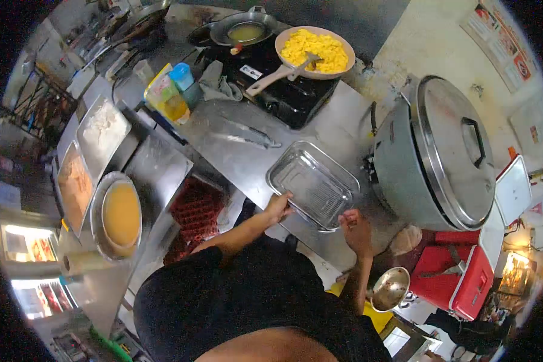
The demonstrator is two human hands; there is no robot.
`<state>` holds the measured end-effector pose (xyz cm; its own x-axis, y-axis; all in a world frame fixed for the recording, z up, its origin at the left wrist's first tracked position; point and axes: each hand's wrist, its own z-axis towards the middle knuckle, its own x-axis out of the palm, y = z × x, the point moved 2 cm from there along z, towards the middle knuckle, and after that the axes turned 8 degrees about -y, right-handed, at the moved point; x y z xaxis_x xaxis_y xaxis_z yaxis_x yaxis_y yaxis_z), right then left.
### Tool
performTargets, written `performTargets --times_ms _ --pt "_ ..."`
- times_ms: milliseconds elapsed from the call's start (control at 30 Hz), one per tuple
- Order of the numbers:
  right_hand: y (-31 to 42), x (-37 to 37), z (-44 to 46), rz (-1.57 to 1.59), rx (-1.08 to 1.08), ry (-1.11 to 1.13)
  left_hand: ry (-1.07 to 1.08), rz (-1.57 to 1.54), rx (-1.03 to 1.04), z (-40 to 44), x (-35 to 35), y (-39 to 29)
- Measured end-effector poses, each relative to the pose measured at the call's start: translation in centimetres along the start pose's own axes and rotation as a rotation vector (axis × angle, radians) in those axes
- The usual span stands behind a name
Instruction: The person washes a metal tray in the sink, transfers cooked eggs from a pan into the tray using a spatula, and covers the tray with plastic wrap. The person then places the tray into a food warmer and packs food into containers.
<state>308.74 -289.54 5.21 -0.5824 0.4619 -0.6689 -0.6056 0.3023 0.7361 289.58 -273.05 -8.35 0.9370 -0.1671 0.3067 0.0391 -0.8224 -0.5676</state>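
Note:
A rectangular metal tray [317, 181] with a ridged bottom lies on the steel counter in front of me. My left hand [277, 209] is closed on its near left rim, thumb over the edge. At the near right corner, my right hand [356, 230] has its fingers curled against the rim; the exact grip is partly hidden. Beyond the tray, tongs [247, 136] lie on the counter. Farther back, scrambled eggs [311, 48] fill a frying pan [276, 79] on a black stove [286, 104], with a spatula [311, 60] in them.
A large lidded cooker [404, 163] stands to the right, beside a red cooler [440, 274]. On the left are a tray of white powder [104, 123], an orange-toned tray [75, 181] and a bowl of yellow liquid [120, 214]. A cloth [220, 84] lies near the stove.

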Motion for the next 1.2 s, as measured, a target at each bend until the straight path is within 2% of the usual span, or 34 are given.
performTargets --times_ms 33,67,133,167,200,267,300,333,400,467,500,533,567,600,633,667,700,733,800,833,867,933,967,1033,1100,1133,1167,1200 --pt "0.7 1.2 0.9 -0.057 -0.083 -0.027 0.013 -0.036 0.0 0.0 -0.1 -0.9" --pt "1.4 2.1 1.9 -0.121 -0.162 -0.059 -0.002 0.064 -0.062 0.5 -0.9 -1.6" --pt "4.0 3.4 5.2 -0.101 -0.174 -0.126 -0.024 0.273 -0.168 1.6 -3.4 -3.7" --pt "6.2 4.0 7.4 -0.014 -0.098 -0.146 0.108 0.304 -0.106 4.9 -6.6 -2.8" --pt "8.7 4.5 10.4 0.072 -0.034 -0.174 0.159 0.121 0.058 9.4 -8.9 -2.5" --pt "15.5 5.2 16.2 0.134 -0.058 -0.276 0.357 -0.294 0.348 17.8 -13.3 -2.1" --pt "17.4 5.8 19.8 -0.004 -0.096 -0.229 0.262 -0.137 0.339 15.6 -12.8 -7.5" --pt "19.0 6.9 23.1 -0.05 -0.096 -0.25 0.138 0.067 0.243 10.8 -10.6 -14.6" --pt "22.3 9.2 29.1 -0.057 -0.069 -0.373 0.093 0.062 0.168 8.7 -7.4 -23.2" --pt "22.0 12.2 33.3 -0.368 -0.09 -0.428 0.124 -0.078 0.092 10.1 -5.8 -29.1" --pt "22.4 12.8 34.9 -0.527 -0.102 -0.453 0.283 -0.183 -0.039 10.2 -4.5 -31.7" --pt "22.2 12.7 35.6 -0.506 -0.08 -0.471 0.441 -0.287 -0.174 10.4 -3.2 -33.9" --pt "22.1 12.3 35.2 -0.488 -0.059 -0.484 0.617 -0.272 -0.193 11.3 -2.3 -35.3" --pt "21.7 11.8 34.6 -0.474 -0.044 -0.491 0.676 -0.143 -0.13 11.8 -1.5 -36.3" --pt "20.7 11.4 33.9 -0.303 -0.051 -0.56 0.731 -0.022 -0.066 12.3 -0.7 -36.9" --pt "18.1 11.4 32.6 0.006 0.005 -0.58 0.783 0.095 -0.001 12.6 0.3 -37.0" --pt "15.4 11.5 31.4 0.316 0.051 -0.619 0.738 0.071 -0.085 12.4 0.9 -36.1" --pt "11.6 12.6 30.0 0.764 0.165 -0.597 0.69 0.102 -0.064 11.5 1.5 -35.6" --pt "6.4 16.3 27.3 0.691 0.295 -0.426 0.592 0.177 -0.026 8.8 2.5 -35.3" --pt "7.0 18.3 27.2 0.873 0.469 -0.296 0.61 0.171 -0.077 8.3 2.9 -34.7" --pt "8.3 20.6 26.9 1.055 0.641 -0.162 0.634 0.203 -0.026 7.9 3.4 -34.1" --pt "14.0 19.4 27.2 1.496 0.62 0.275 0.684 0.264 0.072 6.6 4.2 -32.2" --pt "15.0 19.8 28.3 1.426 0.637 0.194 0.51 0.28 0.093 6.8 4.4 -30.5" --pt "16.2 20.8 29.2 1.275 0.672 0.069 0.594 0.28 0.094 7.4 3.4 -26.5" --pt "14.9 21.1 27.2 1.062 0.7 0.185 0.677 0.386 0.188 6.0 2.6 -25.5" --pt "14.2 21.0 26.3 0.948 0.708 0.247 0.639 0.333 0.201 5.2 2.4 -24.6" --pt "18.9 17.9 25.0 0.741 0.656 0.227 0.596 0.279 0.21 4.1 2.2 -23.3" --pt "18.3 17.6 24.0 0.741 0.689 0.293 0.55 0.232 0.212 1.7 2.4 -23.2"
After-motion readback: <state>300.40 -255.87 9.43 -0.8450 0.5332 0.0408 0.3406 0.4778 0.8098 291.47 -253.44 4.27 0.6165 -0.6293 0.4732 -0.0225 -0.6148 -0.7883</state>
